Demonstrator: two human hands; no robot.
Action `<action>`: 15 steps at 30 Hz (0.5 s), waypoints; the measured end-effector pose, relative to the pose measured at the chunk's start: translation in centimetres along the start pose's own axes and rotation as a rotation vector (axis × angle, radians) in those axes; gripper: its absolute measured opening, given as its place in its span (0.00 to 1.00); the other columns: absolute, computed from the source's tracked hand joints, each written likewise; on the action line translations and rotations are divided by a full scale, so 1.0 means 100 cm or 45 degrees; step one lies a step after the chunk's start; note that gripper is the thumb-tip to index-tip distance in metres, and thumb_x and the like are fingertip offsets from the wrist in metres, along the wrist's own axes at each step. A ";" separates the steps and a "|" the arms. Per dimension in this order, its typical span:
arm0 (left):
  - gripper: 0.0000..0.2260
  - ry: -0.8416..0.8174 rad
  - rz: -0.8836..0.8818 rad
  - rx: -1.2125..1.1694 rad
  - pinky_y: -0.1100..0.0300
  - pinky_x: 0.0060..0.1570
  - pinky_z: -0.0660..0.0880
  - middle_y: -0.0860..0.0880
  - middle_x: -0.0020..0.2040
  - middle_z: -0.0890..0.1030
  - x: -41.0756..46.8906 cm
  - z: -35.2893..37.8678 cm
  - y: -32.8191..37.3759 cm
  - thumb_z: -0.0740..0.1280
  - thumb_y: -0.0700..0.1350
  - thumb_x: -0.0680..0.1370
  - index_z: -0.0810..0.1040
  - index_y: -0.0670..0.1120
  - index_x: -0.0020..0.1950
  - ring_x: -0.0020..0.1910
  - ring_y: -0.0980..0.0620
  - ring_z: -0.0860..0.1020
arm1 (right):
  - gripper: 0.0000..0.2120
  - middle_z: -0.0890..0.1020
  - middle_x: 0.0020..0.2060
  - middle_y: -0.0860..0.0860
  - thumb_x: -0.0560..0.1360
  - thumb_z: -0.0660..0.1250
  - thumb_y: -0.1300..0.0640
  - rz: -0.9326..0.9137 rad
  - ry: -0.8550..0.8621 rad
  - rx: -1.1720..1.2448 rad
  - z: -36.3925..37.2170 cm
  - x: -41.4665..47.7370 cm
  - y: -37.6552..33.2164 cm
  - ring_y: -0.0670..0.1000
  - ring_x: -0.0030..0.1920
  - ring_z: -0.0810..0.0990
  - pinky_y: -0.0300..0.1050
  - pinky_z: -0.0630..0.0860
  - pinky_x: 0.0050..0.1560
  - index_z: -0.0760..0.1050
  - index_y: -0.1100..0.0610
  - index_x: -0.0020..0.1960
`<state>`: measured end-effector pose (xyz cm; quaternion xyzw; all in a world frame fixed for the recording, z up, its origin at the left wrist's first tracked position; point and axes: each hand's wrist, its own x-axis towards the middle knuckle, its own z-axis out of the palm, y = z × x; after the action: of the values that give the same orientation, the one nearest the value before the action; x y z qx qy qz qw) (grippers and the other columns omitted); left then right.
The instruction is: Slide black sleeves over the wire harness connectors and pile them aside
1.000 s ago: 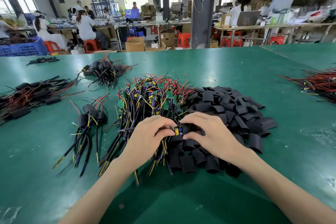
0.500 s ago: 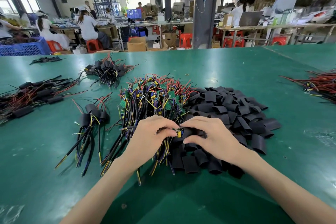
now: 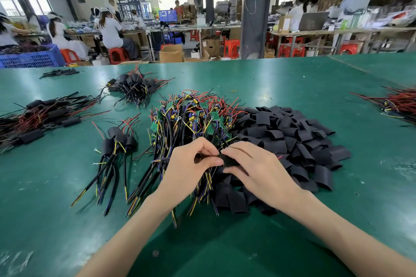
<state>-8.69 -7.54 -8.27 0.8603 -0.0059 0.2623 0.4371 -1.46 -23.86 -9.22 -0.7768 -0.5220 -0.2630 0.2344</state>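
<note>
Between two hands (image 3: 189,171) (image 3: 258,171), one sleeve (image 3: 229,161)

Green table (image 3: 292,78), small yellow ring (image 3: 234,91) lying on it, blue crate (image 3: 29,59) at far left, red stools (image 3: 117,55), cardboard boxes (image 3: 171,53) on the floor, dark pillar (image 3: 255,18), seated workers (image 3: 111,29) in white at benches, laptop (image 3: 311,20) on far bench

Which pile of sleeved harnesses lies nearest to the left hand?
The smallest pile, just left of the unsleeved heap; the back pile and the far-left pile lie farther away.
</note>
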 end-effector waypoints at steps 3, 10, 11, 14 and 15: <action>0.07 0.035 0.100 0.026 0.74 0.44 0.69 0.53 0.39 0.80 0.002 -0.001 0.000 0.74 0.36 0.69 0.80 0.46 0.41 0.40 0.61 0.77 | 0.15 0.81 0.48 0.54 0.69 0.74 0.60 0.079 0.027 0.080 -0.002 0.001 -0.001 0.56 0.48 0.81 0.49 0.79 0.46 0.78 0.62 0.54; 0.08 0.036 0.059 0.003 0.74 0.45 0.70 0.57 0.37 0.81 0.000 -0.002 -0.001 0.73 0.35 0.71 0.81 0.48 0.41 0.40 0.62 0.78 | 0.15 0.81 0.48 0.52 0.69 0.74 0.59 0.096 0.010 0.078 -0.003 0.001 0.000 0.54 0.48 0.81 0.48 0.79 0.46 0.78 0.61 0.54; 0.09 0.030 0.061 0.002 0.74 0.45 0.70 0.58 0.37 0.81 0.000 -0.001 -0.001 0.73 0.35 0.71 0.81 0.49 0.41 0.39 0.63 0.78 | 0.15 0.81 0.48 0.52 0.69 0.74 0.59 0.086 0.008 0.064 -0.002 0.000 0.000 0.54 0.48 0.81 0.46 0.79 0.46 0.79 0.61 0.54; 0.11 0.028 0.080 0.004 0.75 0.45 0.70 0.61 0.36 0.81 0.000 0.000 -0.002 0.73 0.35 0.71 0.80 0.52 0.40 0.39 0.63 0.78 | 0.16 0.81 0.48 0.52 0.69 0.75 0.59 0.066 0.015 0.040 -0.001 0.000 0.000 0.53 0.48 0.81 0.45 0.78 0.46 0.79 0.61 0.55; 0.11 0.030 0.084 0.003 0.75 0.45 0.70 0.61 0.36 0.81 0.000 0.000 -0.002 0.73 0.35 0.71 0.79 0.52 0.40 0.39 0.63 0.78 | 0.16 0.81 0.48 0.52 0.69 0.75 0.59 0.064 0.013 0.042 -0.001 0.000 0.000 0.53 0.48 0.81 0.45 0.78 0.46 0.79 0.61 0.55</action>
<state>-8.64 -7.37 -8.41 0.8570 -0.0287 0.2865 0.4273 -1.46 -23.90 -9.13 -0.7843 -0.5054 -0.2524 0.2564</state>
